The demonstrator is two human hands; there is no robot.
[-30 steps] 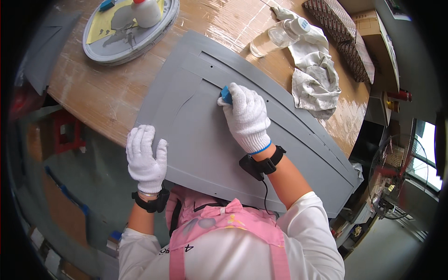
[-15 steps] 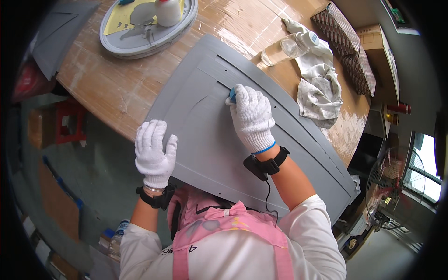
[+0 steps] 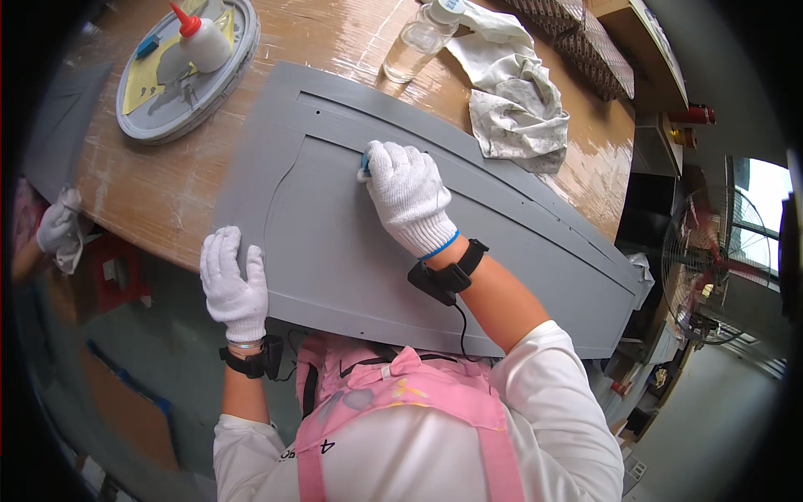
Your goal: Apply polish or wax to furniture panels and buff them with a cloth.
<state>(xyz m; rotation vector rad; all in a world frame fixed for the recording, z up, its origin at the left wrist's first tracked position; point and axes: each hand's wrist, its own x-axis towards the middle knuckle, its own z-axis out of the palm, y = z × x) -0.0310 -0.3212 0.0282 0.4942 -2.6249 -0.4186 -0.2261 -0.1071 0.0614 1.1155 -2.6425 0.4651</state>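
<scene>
A large grey panel (image 3: 335,251) with recessed grooves and small holes lies flat on the table before me. My right hand (image 3: 406,188), in a white knit glove, grips a small blue block (image 3: 365,163), mostly hidden by the fingers. It presses this against the panel beside the inner groove. My left hand (image 3: 234,272), gloved too, rests on the panel's left edge with fingers stretched out and the thumb apart, holding nothing. A thin dark curved line (image 3: 280,186) runs across the panel between my hands.
A round lid (image 3: 138,125) at far left carries a white squeeze bottle (image 3: 207,46), yellow sheet and blue block (image 3: 147,46). Beyond the panel are a clear bottle (image 3: 418,43) and stained cloth (image 3: 519,117). A co-worker's gloved hand (image 3: 60,224) is left; a fan (image 3: 715,259) stands right.
The view has shifted, so most things sit differently in it. My right hand has slid rightward along the groove with the blue block. A co-worker's gloved hand has appeared at left.
</scene>
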